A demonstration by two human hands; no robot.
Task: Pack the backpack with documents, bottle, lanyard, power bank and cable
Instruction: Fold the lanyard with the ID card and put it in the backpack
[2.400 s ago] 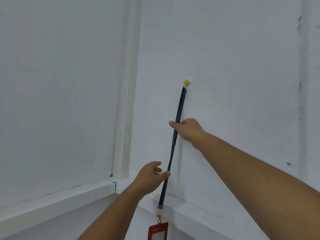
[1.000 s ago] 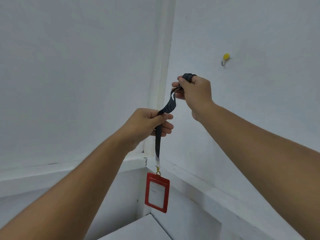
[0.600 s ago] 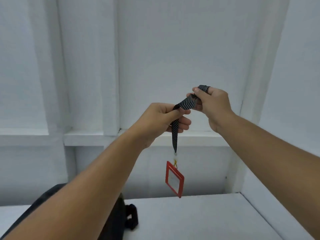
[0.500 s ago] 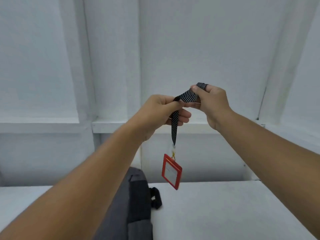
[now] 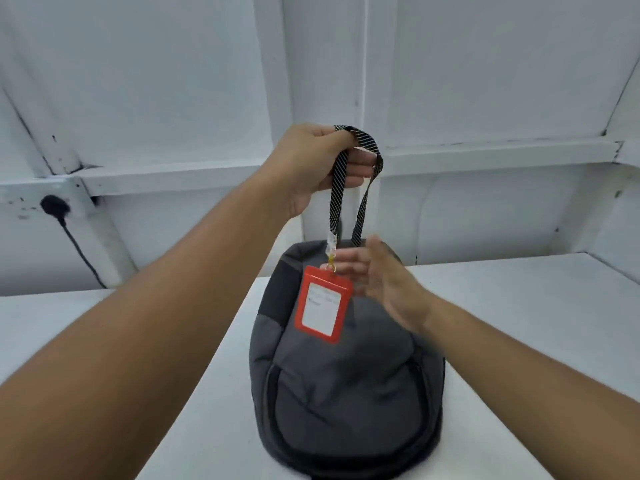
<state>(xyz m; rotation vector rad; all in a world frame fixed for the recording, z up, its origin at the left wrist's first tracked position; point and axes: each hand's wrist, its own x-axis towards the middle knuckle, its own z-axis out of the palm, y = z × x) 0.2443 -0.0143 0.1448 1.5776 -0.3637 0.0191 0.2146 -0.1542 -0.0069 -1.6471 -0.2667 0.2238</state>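
Observation:
A dark grey backpack [image 5: 346,393] lies flat on the white table [image 5: 519,323], its zip closed as far as I can see. My left hand [image 5: 311,168] is shut on the folded black-and-white striped lanyard [image 5: 336,188] and holds it above the backpack. The strap hangs down in a loop, and a red badge holder [image 5: 323,308] dangles from its gold clip over the bag. My right hand [image 5: 384,285] is open, fingers spread, just behind the badge holder near the clip. Documents, bottle, power bank and cable are out of view.
White panelled walls with a ledge [image 5: 485,154] stand behind the table. A black plug with its cable [image 5: 55,206] sits on the wall at the left. A gap separates the table from another white surface [image 5: 41,317] on the left.
My view swung from the wall hook down to the table and backpack. My right hand let go of the lanyard's top and dropped towards the badge; the left hand now holds the strap alone.

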